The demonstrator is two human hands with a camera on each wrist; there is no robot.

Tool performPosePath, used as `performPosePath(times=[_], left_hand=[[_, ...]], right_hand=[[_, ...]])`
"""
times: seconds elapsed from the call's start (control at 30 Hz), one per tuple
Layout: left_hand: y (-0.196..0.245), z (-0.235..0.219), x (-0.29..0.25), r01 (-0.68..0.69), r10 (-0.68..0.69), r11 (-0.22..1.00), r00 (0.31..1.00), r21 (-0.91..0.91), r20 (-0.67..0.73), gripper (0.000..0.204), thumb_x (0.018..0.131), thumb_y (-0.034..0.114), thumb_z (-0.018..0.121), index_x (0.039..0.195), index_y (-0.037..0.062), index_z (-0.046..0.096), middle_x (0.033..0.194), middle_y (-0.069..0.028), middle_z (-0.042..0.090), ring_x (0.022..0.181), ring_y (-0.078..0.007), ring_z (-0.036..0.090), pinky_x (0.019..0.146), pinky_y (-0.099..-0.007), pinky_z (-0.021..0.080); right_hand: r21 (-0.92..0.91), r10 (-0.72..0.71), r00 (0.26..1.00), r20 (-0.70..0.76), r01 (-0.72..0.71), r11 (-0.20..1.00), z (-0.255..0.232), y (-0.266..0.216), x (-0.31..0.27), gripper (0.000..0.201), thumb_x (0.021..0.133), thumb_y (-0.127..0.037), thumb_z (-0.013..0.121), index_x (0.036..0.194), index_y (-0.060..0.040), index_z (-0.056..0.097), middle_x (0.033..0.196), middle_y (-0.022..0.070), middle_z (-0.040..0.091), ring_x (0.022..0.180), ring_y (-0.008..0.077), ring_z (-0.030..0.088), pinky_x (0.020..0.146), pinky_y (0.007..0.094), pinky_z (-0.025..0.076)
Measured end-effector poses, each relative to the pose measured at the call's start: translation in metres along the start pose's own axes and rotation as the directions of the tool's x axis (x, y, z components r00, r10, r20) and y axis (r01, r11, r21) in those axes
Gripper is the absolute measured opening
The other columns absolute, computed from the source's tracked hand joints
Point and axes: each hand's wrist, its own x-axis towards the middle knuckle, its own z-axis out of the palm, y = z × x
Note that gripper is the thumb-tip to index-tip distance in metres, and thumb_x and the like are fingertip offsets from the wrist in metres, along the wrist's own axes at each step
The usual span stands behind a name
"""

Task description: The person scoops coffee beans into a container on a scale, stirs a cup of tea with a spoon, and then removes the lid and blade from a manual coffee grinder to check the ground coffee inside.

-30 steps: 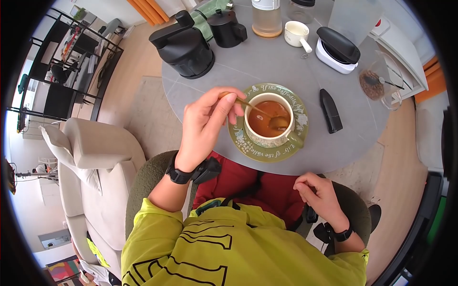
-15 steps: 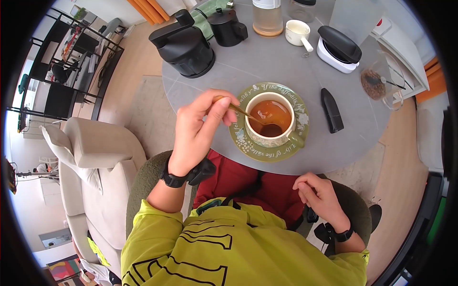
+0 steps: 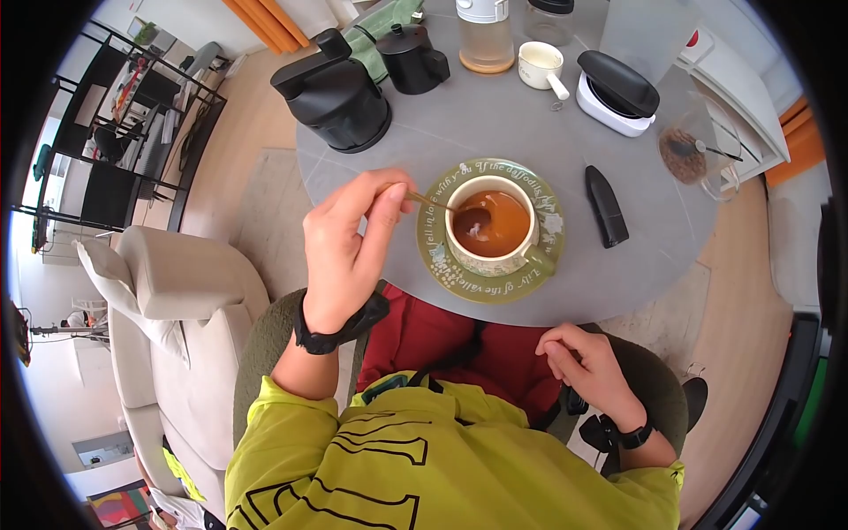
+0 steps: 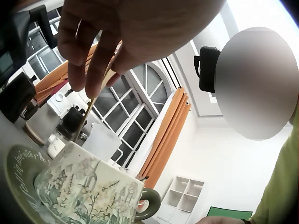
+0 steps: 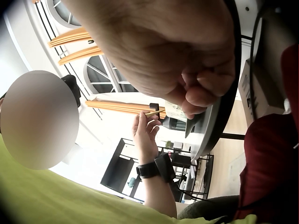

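Observation:
In the head view my left hand (image 3: 349, 243) pinches the handle of a gold-coloured spoon (image 3: 427, 201) between thumb and fingers. The spoon's bowl dips into the brown drink (image 3: 503, 231) at the left side of a floral cup (image 4: 88, 186). Light swirls and a bit of froth show around it. Under the cup lies a green lettered saucer (image 3: 439, 272), and the green cup handle (image 3: 540, 261) points to the lower right. My right hand (image 3: 585, 364) hangs with loosely curled fingers by the table's front edge, holding nothing.
Right of the saucer lies a slim black device (image 3: 606, 208). Along the back stand a black kettle-like vessel (image 3: 340, 106), a black pot (image 3: 412, 66), a clear bottle (image 3: 485, 40), a small cream cup (image 3: 540, 66), a black-and-white device (image 3: 618, 97) and a container of brown granules (image 3: 683, 157).
The spoon's bowl has swept from the right side of the drink, past the near side, to the left. My left hand shifted left with it. The right hand stays about where it was.

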Motion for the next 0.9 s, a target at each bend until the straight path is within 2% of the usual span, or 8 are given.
performPosePath(times=[0.17,0.33,0.47,0.53,0.63,0.77,0.87,0.9], left_hand=[[0.002,0.001,-0.002,0.179,-0.156,0.966,0.979,-0.188,0.131,0.014,0.094,0.005,0.054,0.096,-0.0012,0.066,0.074,-0.0042,0.064,0.066,-0.0083,0.058,0.06,-0.0219,0.047],[0.003,0.009,0.0,0.409,-0.268,0.8,0.898,-0.439,0.348,0.022,0.098,0.01,0.049,0.107,-0.0006,0.066,0.078,-0.0013,0.062,0.065,-0.0057,0.054,0.059,-0.0201,0.045],[0.001,0.013,0.0,0.298,-0.208,0.888,0.94,-0.351,0.27,0.022,0.098,0.009,0.049,0.107,-0.0009,0.066,0.079,-0.0024,0.062,0.064,-0.0071,0.055,0.059,-0.0212,0.045],[0.0,0.014,0.001,0.087,-0.056,0.974,0.987,-0.209,0.15,0.02,0.096,0.007,0.049,0.105,-0.0009,0.066,0.078,-0.0045,0.062,0.063,-0.0099,0.056,0.059,-0.023,0.046],[0.002,0.01,0.002,0.012,-0.006,0.998,0.995,-0.057,0.101,0.018,0.095,0.006,0.05,0.102,-0.0011,0.066,0.078,-0.0066,0.063,0.064,-0.0126,0.058,0.06,-0.0245,0.047],[0.003,-0.002,0.002,-0.038,0.036,0.999,0.996,0.021,0.085,0.017,0.095,0.005,0.051,0.099,-0.0011,0.066,0.078,-0.0072,0.064,0.065,-0.0133,0.06,0.06,-0.0248,0.048],[0.007,-0.006,0.001,0.064,-0.061,0.998,0.989,-0.021,0.132,0.018,0.095,0.007,0.051,0.098,-0.0014,0.066,0.077,-0.0066,0.064,0.067,-0.0125,0.06,0.062,-0.0245,0.048],[0.003,-0.004,-0.001,0.119,-0.1,0.987,0.98,-0.104,0.171,0.019,0.096,0.008,0.05,0.098,-0.0016,0.066,0.077,-0.0061,0.065,0.067,-0.0117,0.06,0.062,-0.0242,0.048]], right_hand=[[-0.007,0.003,1.0,0.007,-0.003,1.0,0.001,0.0,0.0,0.006,0.094,-0.006,0.053,0.092,-0.0031,0.058,0.066,0.0046,0.058,0.054,0.0105,0.055,0.053,0.0246,0.044],[-0.009,0.008,1.0,0.008,-0.007,1.0,0.001,0.001,0.0,0.007,0.094,-0.007,0.053,0.092,-0.003,0.058,0.066,0.0045,0.057,0.053,0.0104,0.055,0.052,0.0246,0.043],[-0.014,0.005,1.0,0.01,-0.005,1.0,0.0,0.001,0.0,0.007,0.094,-0.007,0.053,0.092,-0.0032,0.058,0.066,0.0045,0.057,0.053,0.0105,0.054,0.052,0.0246,0.043],[-0.017,0.006,1.0,0.009,-0.006,1.0,0.0,0.001,0.0,0.006,0.094,-0.007,0.053,0.092,-0.0032,0.058,0.066,0.0044,0.058,0.053,0.0106,0.054,0.052,0.0246,0.043],[-0.013,-0.003,1.0,0.008,0.003,1.0,0.0,0.0,0.0,0.006,0.093,-0.007,0.053,0.092,-0.0032,0.058,0.067,0.0044,0.058,0.053,0.0108,0.055,0.052,0.0247,0.043],[-0.025,-0.004,1.0,0.009,0.004,1.0,0.0,0.001,0.0,0.006,0.093,-0.006,0.053,0.092,-0.0031,0.058,0.068,0.0047,0.059,0.054,0.0111,0.055,0.052,0.0249,0.044],[-0.024,0.002,1.0,0.012,-0.001,1.0,0.0,0.001,0.0,0.006,0.093,-0.006,0.053,0.092,-0.003,0.058,0.068,0.0047,0.059,0.054,0.0111,0.055,0.052,0.025,0.044],[-0.024,0.005,1.0,0.012,-0.005,1.0,0.0,0.0,0.0,0.006,0.093,-0.006,0.053,0.092,-0.0031,0.058,0.068,0.0047,0.058,0.054,0.0111,0.055,0.052,0.025,0.044]])
